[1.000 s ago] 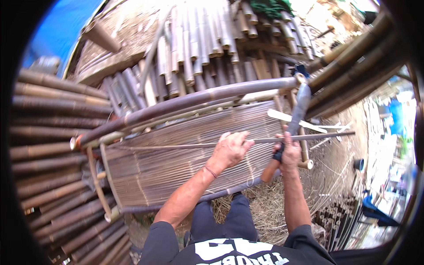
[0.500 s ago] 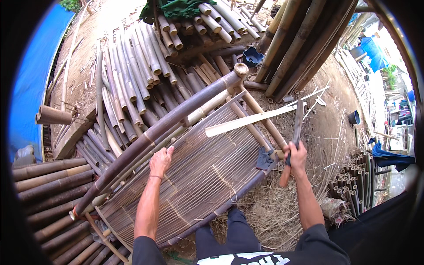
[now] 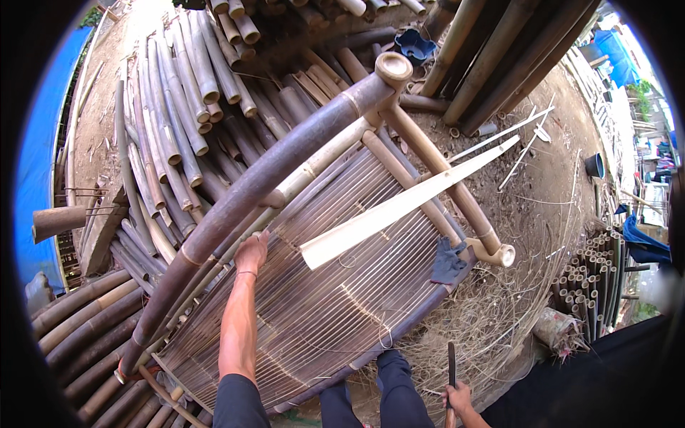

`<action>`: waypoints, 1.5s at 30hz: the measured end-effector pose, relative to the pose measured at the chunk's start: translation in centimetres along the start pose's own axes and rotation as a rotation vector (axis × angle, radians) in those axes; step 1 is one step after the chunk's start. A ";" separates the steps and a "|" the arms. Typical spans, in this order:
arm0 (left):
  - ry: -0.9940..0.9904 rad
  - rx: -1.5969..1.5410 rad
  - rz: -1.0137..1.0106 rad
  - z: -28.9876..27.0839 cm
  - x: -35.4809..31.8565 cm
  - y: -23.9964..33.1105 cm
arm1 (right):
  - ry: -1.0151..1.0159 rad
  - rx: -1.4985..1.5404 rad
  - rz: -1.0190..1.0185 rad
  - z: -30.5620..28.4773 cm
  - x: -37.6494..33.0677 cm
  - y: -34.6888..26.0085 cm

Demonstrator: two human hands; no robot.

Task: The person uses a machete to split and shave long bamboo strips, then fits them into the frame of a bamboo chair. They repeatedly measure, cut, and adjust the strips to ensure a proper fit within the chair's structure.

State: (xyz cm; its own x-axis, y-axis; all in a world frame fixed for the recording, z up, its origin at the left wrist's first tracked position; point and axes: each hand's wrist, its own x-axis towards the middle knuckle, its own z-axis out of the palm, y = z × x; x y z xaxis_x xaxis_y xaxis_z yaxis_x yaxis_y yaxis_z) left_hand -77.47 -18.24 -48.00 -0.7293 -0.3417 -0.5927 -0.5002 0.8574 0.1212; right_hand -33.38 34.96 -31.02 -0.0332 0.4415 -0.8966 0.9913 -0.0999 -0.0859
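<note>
A bamboo bench [image 3: 217, 210] with a seat of thin slats [image 3: 307, 307] stretches in front of my legs. My left hand [image 3: 251, 251] is closed at the seat's rear edge, below the thick back rail; whatever its fingers hold is hidden. Low at the right, my right hand [image 3: 457, 396] grips a long knife [image 3: 451, 364], its dark blade pointing up and its wooden handle partly covered. A pale split bamboo strip [image 3: 407, 203] lies slantwise across the slats and the bench's right end. A grey cloth or glove [image 3: 448, 260] rests on the front right corner.
Stacked bamboo poles [image 3: 160, 114] fill the ground behind the bench, with more poles [image 3: 93, 314] at the left. Upright poles [image 3: 492, 57] stand at the far right. Shavings [image 3: 471, 321] cover the ground near my right hand. A bundle of cut bamboo [image 3: 589, 285] stands farther right.
My right hand has dropped with the knife from beside the bench's right end to near my right leg. My left hand has slid back to the seat's rear edge. The view has shifted.
</note>
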 end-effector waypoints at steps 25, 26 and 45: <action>-0.071 -0.033 -0.018 1.0 4.4 -0.5 | -0.101 -0.484 -0.753 9.4 -1.5 -19.8; -0.053 -0.035 -0.037 1.2 4.1 -0.2 | -0.061 -0.594 -0.820 9.9 -1.3 -22.4; 0.571 -0.065 0.363 5.4 -2.8 -8.0 | -0.575 -0.049 -0.705 18.1 -0.1 -46.5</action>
State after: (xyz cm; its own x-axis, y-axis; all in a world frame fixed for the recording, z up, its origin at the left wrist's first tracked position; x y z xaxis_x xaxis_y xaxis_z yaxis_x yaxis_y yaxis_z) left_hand -68.92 -22.12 -51.61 -0.9795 -0.2012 0.0056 -0.1909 0.9374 0.2912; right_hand -81.80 23.43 -34.80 -0.6790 -0.1280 -0.7229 0.7212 0.0679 -0.6894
